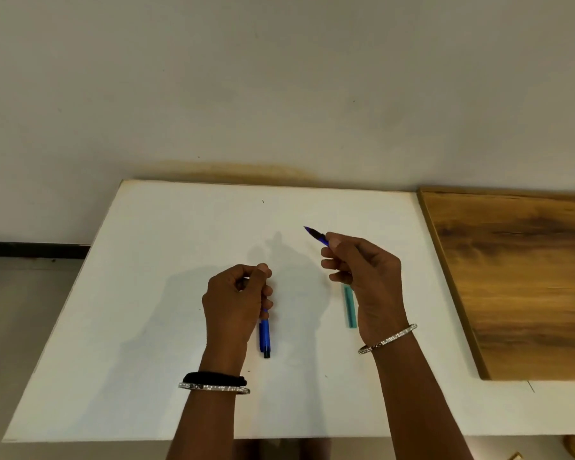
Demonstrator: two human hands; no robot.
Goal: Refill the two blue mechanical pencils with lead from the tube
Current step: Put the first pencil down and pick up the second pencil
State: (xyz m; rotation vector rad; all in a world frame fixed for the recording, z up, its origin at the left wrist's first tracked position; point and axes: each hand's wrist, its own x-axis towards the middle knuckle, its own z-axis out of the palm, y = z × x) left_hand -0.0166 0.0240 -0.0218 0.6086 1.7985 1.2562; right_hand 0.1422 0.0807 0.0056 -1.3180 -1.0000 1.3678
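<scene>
My right hand grips one blue mechanical pencil above the white board, its tip pointing up and to the left. The teal lead tube lies on the board just below that hand, partly hidden by the palm. The second blue pencil lies lengthwise with its black end toward me. Its far end is hidden under my left hand. That hand's fingers are curled, thumb against forefinger. I cannot tell whether they pinch something small or touch the pencil.
The white board lies against a pale wall. A wooden panel borders its right edge. The board's left edge drops off to the floor. Bangles circle both wrists.
</scene>
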